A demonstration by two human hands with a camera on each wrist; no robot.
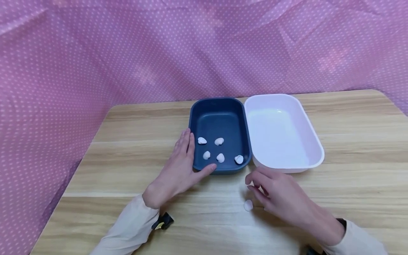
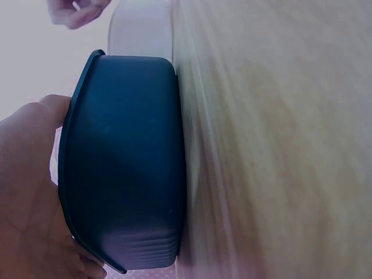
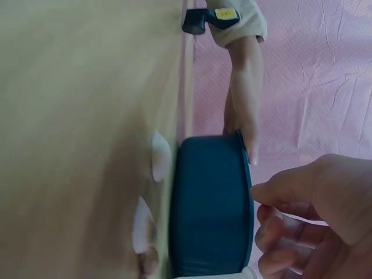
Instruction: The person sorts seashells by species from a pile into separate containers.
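A dark blue rectangular basin holds several white seashells, one of them a shell in its front right corner. My left hand rests on the basin's near left corner, straight fingers along the left rim and thumb on the front rim. My right hand hovers over the table in front of the basins, fingers loosely bent, with no shell visible in its grasp. Below it a white shell lies on the wood. In the right wrist view a second shell lies on the table near the first shell.
A white basin stands against the blue basin's right side, with no shells visible inside. Both sit on a wooden table, with a pink dotted cloth hanging behind and at the left.
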